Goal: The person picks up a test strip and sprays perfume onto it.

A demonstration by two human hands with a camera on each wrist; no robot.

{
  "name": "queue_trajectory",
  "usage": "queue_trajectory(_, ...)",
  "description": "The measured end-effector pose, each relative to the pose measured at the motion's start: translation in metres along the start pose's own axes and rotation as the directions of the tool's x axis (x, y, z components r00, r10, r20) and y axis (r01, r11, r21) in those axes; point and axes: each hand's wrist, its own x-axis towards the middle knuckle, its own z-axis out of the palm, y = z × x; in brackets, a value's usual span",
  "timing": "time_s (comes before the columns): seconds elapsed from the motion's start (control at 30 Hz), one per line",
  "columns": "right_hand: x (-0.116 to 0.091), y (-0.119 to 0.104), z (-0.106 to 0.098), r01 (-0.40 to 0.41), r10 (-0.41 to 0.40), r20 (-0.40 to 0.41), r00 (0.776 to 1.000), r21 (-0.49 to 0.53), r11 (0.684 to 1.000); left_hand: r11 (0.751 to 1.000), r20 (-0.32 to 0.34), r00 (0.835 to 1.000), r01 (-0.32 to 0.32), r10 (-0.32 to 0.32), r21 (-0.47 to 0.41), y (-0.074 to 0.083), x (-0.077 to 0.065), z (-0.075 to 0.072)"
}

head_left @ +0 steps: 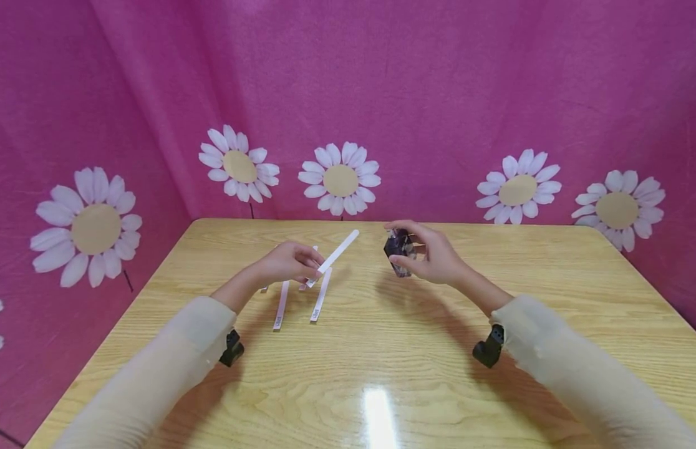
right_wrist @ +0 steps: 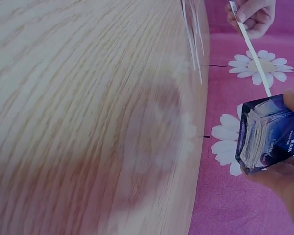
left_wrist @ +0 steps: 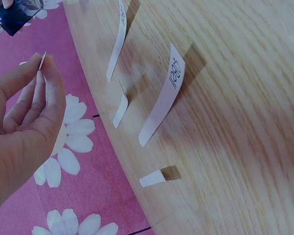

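The left hand (head_left: 292,262) pinches a white paper strip (head_left: 341,248) between thumb and fingers, its free end slanting up toward the bottle (right_wrist: 269,134). The right hand (head_left: 435,257) grips that dark blue glass bottle above the table (head_left: 438,374), thumb and fingers on opposite sides. White capitals on the glass read "SEXY MAN", with smaller lettering beneath. More paper strips (head_left: 281,305) lie on the table near the left hand; one bears dark writing that seems to end in "ell", though its first letters are hard to make out. Behind hangs a pink cloth (head_left: 438,93) with white daisies.
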Motion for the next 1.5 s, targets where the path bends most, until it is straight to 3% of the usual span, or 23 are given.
queue_trajectory(0.2, -0.001, 0.003, 0.005, -0.014, 0.014, -0.043, 0.999, -0.01, 1.0, 1.0, 0.004, 1.0, -0.015, 0.015, 0.0, 0.002, 0.0, 0.002)
queue_trajectory(0.57, 0.0, 0.0, 0.005, 0.037, -0.036, 0.016, 0.999, -0.068, 0.997, 1.0, 0.003, 1.0, -0.009, 0.009, -0.004, 0.003, -0.003, 0.002)
queue_trajectory(0.8, 0.0, -0.004, 0.006, 0.057, -0.058, -0.003, 0.998, -0.084, 0.995, 1.0, 0.002, 1.0, -0.014, 0.014, -0.002, 0.004, -0.003, 0.003)
queue_trajectory(1.2, -0.004, 0.005, 0.014, 0.002, -0.006, -0.081, 0.997, -0.048, 0.999, 1.0, 0.008, 1.0, -0.014, 0.014, -0.028, -0.001, -0.001, 0.005)
queue_trajectory(1.5, -0.002, 0.0, 0.007, 0.05, -0.05, -0.069, 0.996, -0.012, 0.999, 0.999, -0.009, 1.0, -0.014, 0.014, -0.038, 0.001, -0.003, -0.001)
